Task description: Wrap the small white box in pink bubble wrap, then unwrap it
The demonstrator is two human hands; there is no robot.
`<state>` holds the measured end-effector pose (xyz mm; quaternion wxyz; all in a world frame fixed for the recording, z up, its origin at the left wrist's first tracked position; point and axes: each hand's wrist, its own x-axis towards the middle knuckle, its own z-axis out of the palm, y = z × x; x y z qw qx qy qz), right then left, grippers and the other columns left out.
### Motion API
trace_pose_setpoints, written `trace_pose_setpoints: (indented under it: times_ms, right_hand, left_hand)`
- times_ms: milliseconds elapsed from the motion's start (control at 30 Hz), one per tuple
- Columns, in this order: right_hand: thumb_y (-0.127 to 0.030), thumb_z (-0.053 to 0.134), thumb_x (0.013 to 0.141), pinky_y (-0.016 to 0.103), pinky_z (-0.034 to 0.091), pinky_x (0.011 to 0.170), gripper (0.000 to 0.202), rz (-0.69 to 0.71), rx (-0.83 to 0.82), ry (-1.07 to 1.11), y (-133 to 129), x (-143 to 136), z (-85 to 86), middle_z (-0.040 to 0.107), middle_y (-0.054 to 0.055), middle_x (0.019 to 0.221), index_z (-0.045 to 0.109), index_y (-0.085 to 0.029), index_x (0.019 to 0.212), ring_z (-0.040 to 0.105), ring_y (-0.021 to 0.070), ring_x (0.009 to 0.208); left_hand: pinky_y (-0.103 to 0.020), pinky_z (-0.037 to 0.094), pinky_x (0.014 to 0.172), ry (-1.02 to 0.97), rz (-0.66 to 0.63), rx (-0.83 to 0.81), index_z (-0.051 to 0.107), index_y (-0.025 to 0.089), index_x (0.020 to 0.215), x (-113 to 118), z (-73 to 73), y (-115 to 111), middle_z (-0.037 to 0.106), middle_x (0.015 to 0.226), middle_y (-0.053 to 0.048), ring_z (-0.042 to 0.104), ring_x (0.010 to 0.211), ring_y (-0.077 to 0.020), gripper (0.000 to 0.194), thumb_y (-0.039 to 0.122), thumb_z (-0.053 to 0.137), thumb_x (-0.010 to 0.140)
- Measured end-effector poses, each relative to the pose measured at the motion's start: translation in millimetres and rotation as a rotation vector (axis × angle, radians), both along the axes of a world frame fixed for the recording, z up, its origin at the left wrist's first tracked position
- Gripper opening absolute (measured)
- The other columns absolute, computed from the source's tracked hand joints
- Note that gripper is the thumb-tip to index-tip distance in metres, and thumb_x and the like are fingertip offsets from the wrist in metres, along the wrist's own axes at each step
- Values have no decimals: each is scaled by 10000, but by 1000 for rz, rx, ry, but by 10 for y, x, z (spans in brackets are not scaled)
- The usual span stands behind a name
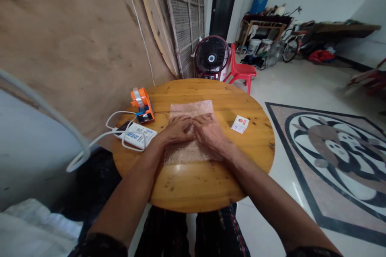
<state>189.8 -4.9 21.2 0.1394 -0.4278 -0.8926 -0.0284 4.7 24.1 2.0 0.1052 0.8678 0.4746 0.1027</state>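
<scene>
A sheet of pinkish clear bubble wrap lies flat on the round wooden table in front of me. My left hand rests on its left half, palm down with the fingers stretched out. Beside it, my right hand lies flat on the right half, its fingers pointing up and left. The two hands nearly meet at the sheet's middle. Whatever may be under the palms is hidden. A small white card box with red and blue print sits on the table to the right of the sheet.
An orange and blue tape dispenser stands at the table's left. Near it lies a white printed box with a white cable looped over it. Beyond the table are a fan and a red plastic chair. A wall rises on the left.
</scene>
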Motion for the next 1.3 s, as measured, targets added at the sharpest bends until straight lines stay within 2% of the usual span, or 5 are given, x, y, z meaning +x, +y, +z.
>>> trace_pose_setpoints:
  times_ms: [267,700,967,1133,1300]
  right_hand:
    - [-529,568,846,495,319,1107,741,-127,-352,-91,196,364,-61,341,152,1560,416,-137,1455,354,352,1402]
    - [-596,589,820,518,222,1177,792,-129,-439,-35,268,510,-90,287,88,1594,384,-219,1486,249,313,1470]
    - [-592,569,831,525,204,1177,786,-131,-425,-23,281,513,-134,267,93,1601,376,-207,1489,229,307,1475]
    - [-562,607,810,538,217,1170,796,-125,-431,-5,287,509,-110,299,86,1590,379,-211,1487,275,319,1454]
    - [-551,648,786,529,238,1165,782,-126,-441,2,324,517,-96,293,66,1594,417,-244,1467,286,333,1446]
  left_hand:
    - [-498,237,1175,15,-29,-34,475,206,1396,-34,-23,41,407,1522,-118,321,1427,-315,706,565,611,803]
    - [-525,254,1154,70,23,-29,504,210,1366,28,34,11,392,1529,-131,328,1423,-321,642,558,565,830]
    - [-505,291,1139,180,-140,2,574,265,1291,233,219,-571,508,1440,-79,421,1356,-300,420,403,499,902]
    - [-464,206,1204,126,-61,-15,402,224,1473,-210,61,-1080,290,1590,-83,240,1475,-254,543,464,333,991]
    - [-441,312,1163,68,31,84,629,203,1260,-439,67,-1204,567,1395,-88,471,1330,-235,439,404,349,989]
